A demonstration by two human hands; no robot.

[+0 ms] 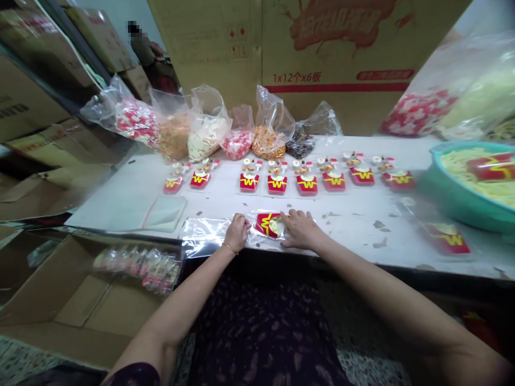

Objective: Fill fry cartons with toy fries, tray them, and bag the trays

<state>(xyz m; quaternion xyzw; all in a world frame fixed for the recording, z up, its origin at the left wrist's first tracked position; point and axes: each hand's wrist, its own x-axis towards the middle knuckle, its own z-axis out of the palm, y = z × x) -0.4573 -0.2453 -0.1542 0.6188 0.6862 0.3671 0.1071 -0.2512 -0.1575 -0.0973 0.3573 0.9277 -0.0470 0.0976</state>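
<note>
A red toy fries pack (265, 225) with a yellow W lies sideways at the table's front edge. My right hand (301, 230) grips its right end, fingers at the top and thumb lower down. My left hand (237, 232), with a thin bracelet at the wrist, is closed in a pinch on a clear plastic bag (203, 234). The bag spreads flat to the left of that hand. Clear film also shows around the pack; how far the pack sits inside the bag I cannot tell.
Behind my hands runs a row of similar packs (277, 184) in clear trays. Bags of small pieces (209, 136) stand farther back. A turquoise basin (458, 187) is at right, another pack (448, 239) before it. Flat bags (164, 213) lie left, above an open carton (80, 316).
</note>
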